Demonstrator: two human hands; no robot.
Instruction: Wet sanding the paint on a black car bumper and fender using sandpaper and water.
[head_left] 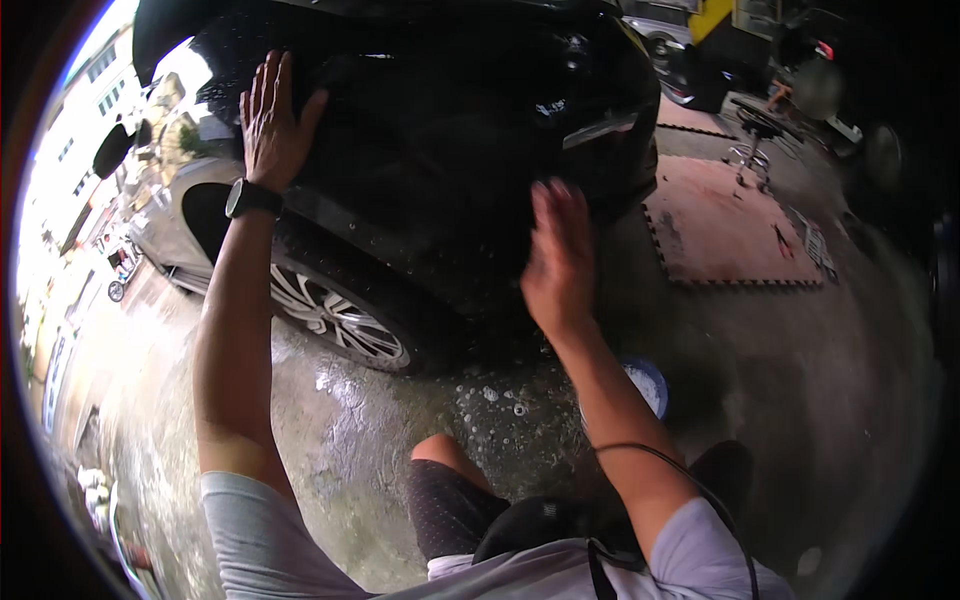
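Observation:
A wet black car (430, 130) fills the upper middle, its front corner facing me. My left hand (272, 135), a dark watch (252, 199) on its wrist, lies flat on the car's upper body with the fingers stretched out. Lower and to the right, my right hand (561, 255) is at the dark front bumper area. Its fingers point upward and look extended, somewhat smeared by motion; nothing shows in it. Between my arms sits the front wheel (335, 315) with light spokes. A dark cord (690, 470) crosses my right upper arm.
A blue bucket (650, 385) with white suds stands by my right forearm. Wet concrete (350, 430) with bubbles lies below the car. Reddish foam mats (730, 220) hold pliers (782, 240) at the right. A wheeled stool (752, 160) is behind; a tricycle (120, 272) stands far left.

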